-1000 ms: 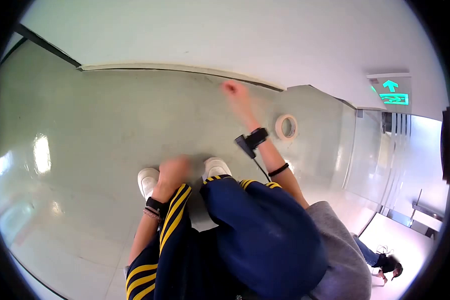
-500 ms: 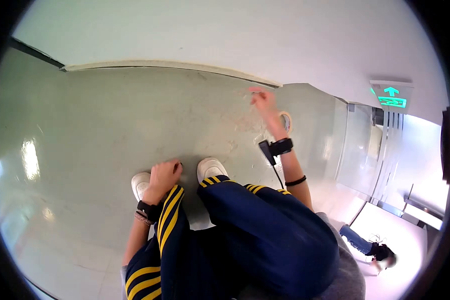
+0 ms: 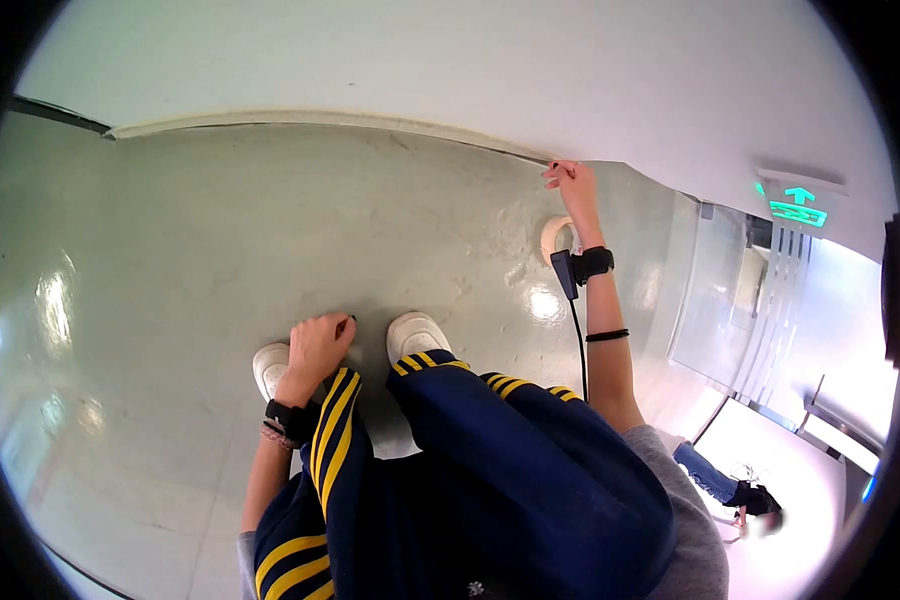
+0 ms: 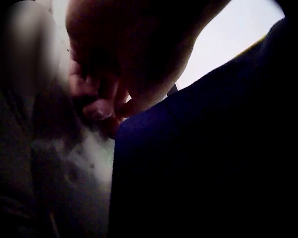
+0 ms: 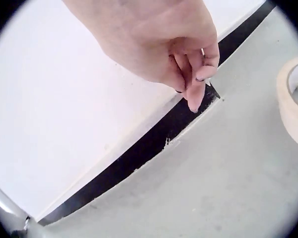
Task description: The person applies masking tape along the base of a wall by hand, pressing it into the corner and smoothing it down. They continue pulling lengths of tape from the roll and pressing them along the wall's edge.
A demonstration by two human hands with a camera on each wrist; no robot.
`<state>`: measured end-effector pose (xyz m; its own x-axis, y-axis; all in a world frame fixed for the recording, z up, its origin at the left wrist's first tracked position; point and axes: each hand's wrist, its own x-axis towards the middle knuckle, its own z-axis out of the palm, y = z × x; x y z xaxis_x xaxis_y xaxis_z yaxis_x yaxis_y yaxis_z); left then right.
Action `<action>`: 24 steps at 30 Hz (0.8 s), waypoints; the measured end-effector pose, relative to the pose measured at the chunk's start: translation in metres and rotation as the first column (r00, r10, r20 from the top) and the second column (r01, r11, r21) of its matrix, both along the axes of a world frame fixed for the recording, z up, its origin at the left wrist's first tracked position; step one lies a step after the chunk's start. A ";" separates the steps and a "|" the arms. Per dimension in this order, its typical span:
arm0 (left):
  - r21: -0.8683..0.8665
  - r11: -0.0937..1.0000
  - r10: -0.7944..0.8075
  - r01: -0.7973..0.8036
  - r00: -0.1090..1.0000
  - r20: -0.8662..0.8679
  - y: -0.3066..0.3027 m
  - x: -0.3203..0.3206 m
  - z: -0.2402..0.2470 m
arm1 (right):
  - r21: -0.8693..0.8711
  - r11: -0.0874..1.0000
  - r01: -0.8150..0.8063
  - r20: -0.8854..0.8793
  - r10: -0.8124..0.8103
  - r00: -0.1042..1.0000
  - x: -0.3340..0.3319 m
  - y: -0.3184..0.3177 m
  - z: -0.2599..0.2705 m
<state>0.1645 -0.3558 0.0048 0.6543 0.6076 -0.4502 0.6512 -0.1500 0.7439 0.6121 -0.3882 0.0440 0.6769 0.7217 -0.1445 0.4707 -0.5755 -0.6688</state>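
Observation:
My right hand (image 3: 575, 185) reaches to the foot of the white wall. In the right wrist view its bent fingertips hover at the black skirting (image 5: 154, 136), beside a small white pointed edge; no object shows between them. A roll of masking tape (image 3: 552, 238) is on the floor just below that hand, partly behind the wrist in the head view. My left hand (image 3: 318, 345) hangs loosely curled by my left knee, above the left shoe, with nothing seen in it. The left wrist view is dark, showing the curled fingers beside the trouser leg (image 4: 179, 163).
A cream strip (image 3: 320, 118) runs along the wall's base. My white shoes (image 3: 415, 335) stand on the glossy grey-green floor (image 3: 230, 230). At the right are a glass partition (image 3: 715, 310), a green exit sign (image 3: 798, 205) and another person (image 3: 730, 490) bending down. A cable hangs from my right wrist.
My right hand has moved rightward along the wall's base, passing over the tape roll, and its arm is straighter. The left hand has stayed by the knee.

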 end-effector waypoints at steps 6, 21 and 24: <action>0.061 0.998 0.002 -0.001 1.000 -0.021 -0.006 0.004 -0.006 | -0.086 0.995 -0.057 0.039 0.060 0.997 -0.017 0.019 -0.001; -0.091 0.995 0.031 -0.027 0.998 0.050 0.002 0.004 -0.007 | -0.528 0.838 -0.140 0.339 0.359 0.870 -0.147 0.129 0.002; -0.089 0.996 0.021 -0.016 0.998 0.066 0.000 0.002 -0.011 | -0.430 0.874 -0.227 0.431 0.420 0.799 -0.184 0.142 0.000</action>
